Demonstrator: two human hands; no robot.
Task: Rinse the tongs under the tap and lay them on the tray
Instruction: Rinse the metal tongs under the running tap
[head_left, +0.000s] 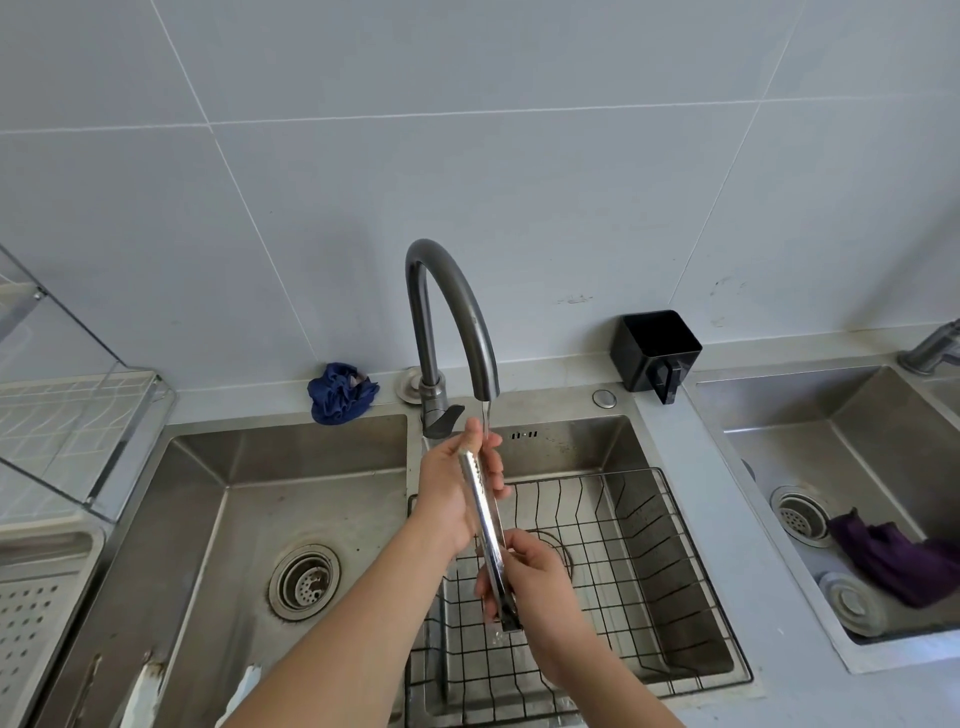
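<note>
Shiny steel tongs (487, 512) stand nearly upright over the right basin, tips up under the spout of the dark curved tap (451, 317). A thin stream of water runs from the spout onto the tips. My left hand (452, 493) holds the upper part of the tongs, fingers wrapped around the tips. My right hand (535, 577) grips the lower hinge end. A perforated grey tray (36, 613) lies at the far left edge, beside the left basin.
A black wire basket (660, 525) sits in the right basin below my hands. The left basin (249, 467) has a drain strainer. A blue cloth (340, 392), a black holder (655, 349), a dish rack (78, 415) and a second sink with a purple cloth (893, 561) surround them.
</note>
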